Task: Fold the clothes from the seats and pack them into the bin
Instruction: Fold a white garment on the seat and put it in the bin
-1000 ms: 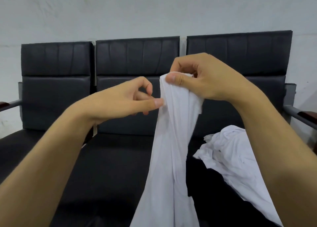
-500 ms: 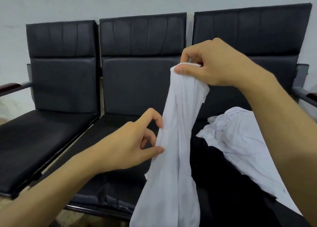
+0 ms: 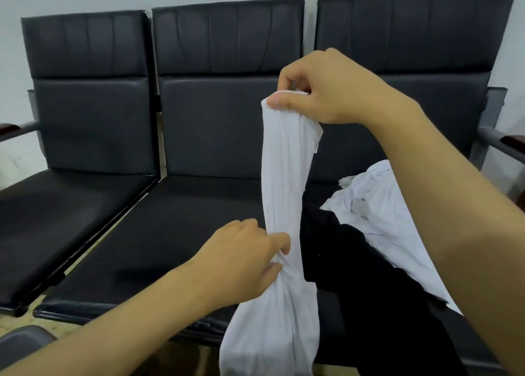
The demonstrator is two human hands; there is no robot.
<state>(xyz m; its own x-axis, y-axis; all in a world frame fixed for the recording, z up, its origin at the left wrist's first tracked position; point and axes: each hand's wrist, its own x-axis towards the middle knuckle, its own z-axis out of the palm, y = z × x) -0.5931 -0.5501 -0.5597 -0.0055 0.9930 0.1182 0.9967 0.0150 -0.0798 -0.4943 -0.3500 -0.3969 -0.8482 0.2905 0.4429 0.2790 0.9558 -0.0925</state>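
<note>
White shirt (image 3: 284,182) held up long
Right hand (image 3: 326,88) pinches its top at 12 o'clock, left hand (image 3: 241,259) squeezes lower, pulling it straight for folding

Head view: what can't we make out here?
- Bin: not identifiable; only a grey object's corner shows, cut by the bottom-left edge.
- White garment held by the left hand and right hand: bunched, type unclear; hem cut by the bottom edge.
- Black clothing on the right seat: dark on dark, outline lost.
- Second white garment: partly behind the right forearm.
</note>
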